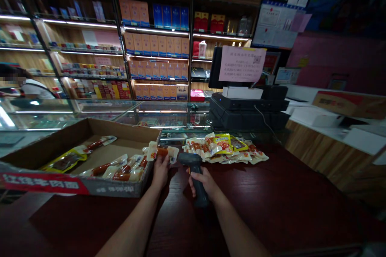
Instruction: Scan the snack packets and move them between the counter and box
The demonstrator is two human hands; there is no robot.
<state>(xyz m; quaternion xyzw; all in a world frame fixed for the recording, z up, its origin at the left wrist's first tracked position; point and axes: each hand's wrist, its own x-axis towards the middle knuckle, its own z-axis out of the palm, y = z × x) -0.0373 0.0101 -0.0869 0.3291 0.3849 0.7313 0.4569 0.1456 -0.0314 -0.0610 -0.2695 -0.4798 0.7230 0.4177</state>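
Observation:
My left hand [161,170] is closed on a vacuum-packed sausage [163,152], held by the right end of a shallow cardboard box [120,130]. In my right hand [205,182] is a dark barcode scanner [197,186], gripped by its handle with the head towards the sausage pack. Inside the box lie several sausage packs [104,168] and a yellow-edged packet [68,160]. To the right, a pile of similar clear packs [199,146] rests on the dark red table [250,204], with a bright yellow packet [223,143] on top.
Behind the pile stands a checkout terminal [215,70] with a pink notice [241,64], on a black base [247,116]. A glass display counter [169,108] runs along the back, before shelves of boxes [159,68]. At the left edge is another person [37,88].

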